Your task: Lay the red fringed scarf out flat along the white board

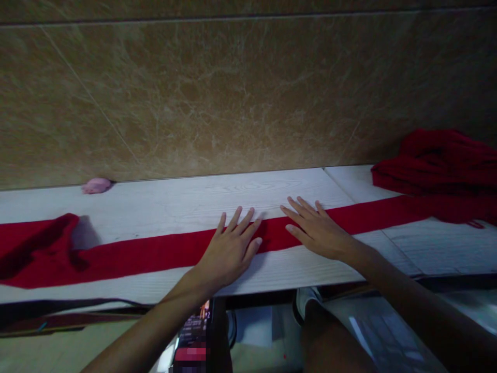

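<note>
A long red fabric strip (151, 255) stretches from left to right across a narrow white wood-grain surface (186, 202). My left hand (233, 246) lies over its middle, fingers spread and holding nothing. Just to the right, my right hand (316, 228) also rests on the strip with the palm down and fingers apart. Between the two hands a short flat stretch of the red cloth shows. At the left the fabric is folded up into a loose raised fold (46, 243). On the right it runs to a bunched red cloth pile (446, 166).
A brown marbled tile wall (248, 93) rises behind the surface. Against it sits a small pink lump (97, 185). Below the front edge are a lit phone (194, 331), my legs and a shoe (306, 300) on the floor.
</note>
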Tool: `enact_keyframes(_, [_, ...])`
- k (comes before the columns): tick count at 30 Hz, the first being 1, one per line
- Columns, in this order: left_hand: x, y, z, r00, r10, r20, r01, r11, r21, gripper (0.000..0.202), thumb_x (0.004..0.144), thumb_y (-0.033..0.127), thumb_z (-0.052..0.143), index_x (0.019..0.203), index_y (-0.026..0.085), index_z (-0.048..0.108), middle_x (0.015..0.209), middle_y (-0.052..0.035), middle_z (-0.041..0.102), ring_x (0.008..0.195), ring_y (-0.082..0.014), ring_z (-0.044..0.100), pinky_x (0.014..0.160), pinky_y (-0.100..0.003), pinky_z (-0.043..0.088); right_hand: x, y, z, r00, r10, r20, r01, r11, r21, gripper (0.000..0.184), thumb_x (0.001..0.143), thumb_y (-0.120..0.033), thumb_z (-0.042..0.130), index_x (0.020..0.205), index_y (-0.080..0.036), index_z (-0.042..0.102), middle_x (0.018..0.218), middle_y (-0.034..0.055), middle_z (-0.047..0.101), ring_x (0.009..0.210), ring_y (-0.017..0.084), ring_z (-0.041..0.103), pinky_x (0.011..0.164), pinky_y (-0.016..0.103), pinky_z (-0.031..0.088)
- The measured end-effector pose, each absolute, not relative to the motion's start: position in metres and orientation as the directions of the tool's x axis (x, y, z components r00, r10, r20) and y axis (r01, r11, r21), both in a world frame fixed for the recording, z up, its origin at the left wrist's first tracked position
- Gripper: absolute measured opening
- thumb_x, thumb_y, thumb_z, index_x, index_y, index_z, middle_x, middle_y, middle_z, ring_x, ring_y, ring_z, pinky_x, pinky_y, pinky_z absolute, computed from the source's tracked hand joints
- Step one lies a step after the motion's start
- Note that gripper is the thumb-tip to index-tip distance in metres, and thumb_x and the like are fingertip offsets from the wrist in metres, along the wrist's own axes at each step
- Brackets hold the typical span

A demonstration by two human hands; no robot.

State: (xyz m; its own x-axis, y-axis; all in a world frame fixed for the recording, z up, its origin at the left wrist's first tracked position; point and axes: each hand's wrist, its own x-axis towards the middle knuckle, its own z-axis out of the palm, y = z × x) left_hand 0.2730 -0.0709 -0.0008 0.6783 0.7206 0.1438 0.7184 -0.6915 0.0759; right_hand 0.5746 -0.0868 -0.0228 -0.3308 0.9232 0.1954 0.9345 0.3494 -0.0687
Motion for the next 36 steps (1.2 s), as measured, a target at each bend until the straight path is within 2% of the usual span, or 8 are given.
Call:
enact_keyframes(5, [0.284, -0.07, -0.016, 0.645, 0.763, 0.049, 0.756, -0.646, 0.105, 0.068, 0.116, 0.063, 0.029, 0.176, 0.03, 0.035, 0.183, -0.0068, 0.032, 0.171, -0.0373, 0.023, 0.137, -0.071, 0.021, 0.564, -0.09, -0.036, -0.332, 0.928, 0.171, 0.942, 0.337, -0.001, 0.068, 0.115, -0.058, 0.035, 0.173, -0.025, 0.046, 0.179, 0.0149, 0.039, 0.166, 0.039, 0.034, 0.129, 0.075, 0.03])
enact_keyframes(10, [0.266, -0.06, -0.018, 0.639, 0.769, 0.027, 0.762, -0.638, 0.113, 0.07, 0.115, 0.067, 0.028, 0.177, 0.034, 0.032, 0.184, -0.0054, 0.03, 0.172, -0.0359, 0.021, 0.138, -0.069, 0.019, 0.571, -0.091, -0.037, -0.33, 0.931, 0.155, 0.942, 0.336, -0.012, 0.068, 0.115, -0.06, 0.033, 0.173, -0.027, 0.045, 0.179, 0.0131, 0.04, 0.166, 0.039, 0.035, 0.13, 0.074, 0.029])
enact_keyframes(15, [0.261, -0.055, -0.011, 0.637, 0.771, -0.02, 0.766, -0.629, 0.135, 0.073, 0.115, 0.068, 0.027, 0.178, 0.031, 0.03, 0.185, -0.0078, 0.028, 0.172, -0.0385, 0.019, 0.137, -0.07, 0.017, 0.557, -0.088, -0.021, -0.289, 0.95, 0.12, 0.956, 0.294, -0.024, 0.073, 0.114, -0.062, 0.037, 0.173, -0.02, 0.044, 0.179, 0.0181, 0.036, 0.166, 0.04, 0.032, 0.131, 0.074, 0.027])
enact_keyframes(19, [0.263, -0.056, -0.011, 0.625, 0.78, -0.038, 0.774, -0.612, 0.161, 0.077, 0.114, 0.069, 0.028, 0.178, 0.026, 0.03, 0.185, -0.011, 0.026, 0.172, -0.0405, 0.018, 0.137, -0.072, 0.016, 0.515, -0.084, -0.015, -0.397, 0.895, 0.204, 0.907, 0.416, -0.059, 0.071, 0.115, -0.058, 0.035, 0.174, -0.019, 0.044, 0.181, 0.0175, 0.032, 0.168, 0.038, 0.028, 0.133, 0.071, 0.026])
enact_keyframes(23, [0.26, -0.054, -0.014, 0.653, 0.757, 0.003, 0.745, -0.643, 0.175, 0.078, 0.113, 0.07, 0.03, 0.178, 0.026, 0.031, 0.184, -0.0115, 0.029, 0.172, -0.0391, 0.021, 0.137, -0.069, 0.016, 0.486, -0.083, -0.034, -0.497, 0.832, 0.247, 0.844, 0.53, -0.087, 0.066, 0.117, -0.053, 0.03, 0.171, -0.02, 0.049, 0.174, 0.0181, 0.044, 0.163, 0.038, 0.04, 0.129, 0.074, 0.033])
enact_keyframes(25, [0.252, -0.053, -0.013, 0.652, 0.758, -0.01, 0.749, -0.641, 0.167, 0.078, 0.113, 0.07, 0.031, 0.178, 0.027, 0.031, 0.184, -0.0106, 0.029, 0.172, -0.0384, 0.02, 0.138, -0.069, 0.014, 0.485, -0.081, -0.046, -0.503, 0.819, 0.277, 0.837, 0.541, -0.079, 0.067, 0.117, -0.053, 0.028, 0.17, -0.019, 0.051, 0.173, 0.0188, 0.046, 0.163, 0.038, 0.041, 0.128, 0.074, 0.033])
enact_keyframes(30, [0.206, -0.06, -0.007, 0.539, 0.842, -0.022, 0.837, -0.533, 0.123, 0.072, 0.114, 0.067, 0.03, 0.177, 0.031, 0.032, 0.184, -0.0087, 0.03, 0.172, -0.0384, 0.019, 0.137, -0.072, 0.014, 0.497, -0.075, -0.057, -0.491, 0.823, 0.285, 0.845, 0.53, -0.076, 0.065, 0.114, -0.056, 0.035, 0.168, -0.024, 0.054, 0.174, 0.0147, 0.046, 0.162, 0.038, 0.041, 0.129, 0.07, 0.036])
enact_keyframes(36, [0.119, -0.065, -0.007, 0.394, 0.919, -0.034, 0.917, -0.391, 0.078, 0.065, 0.116, 0.061, 0.031, 0.176, 0.037, 0.033, 0.185, -0.0061, 0.029, 0.172, -0.0376, 0.022, 0.135, -0.072, 0.02, 0.51, -0.078, -0.053, -0.484, 0.832, 0.272, 0.85, 0.521, -0.077, 0.07, 0.115, -0.059, 0.028, 0.169, -0.023, 0.053, 0.174, 0.0143, 0.047, 0.162, 0.038, 0.043, 0.127, 0.071, 0.038])
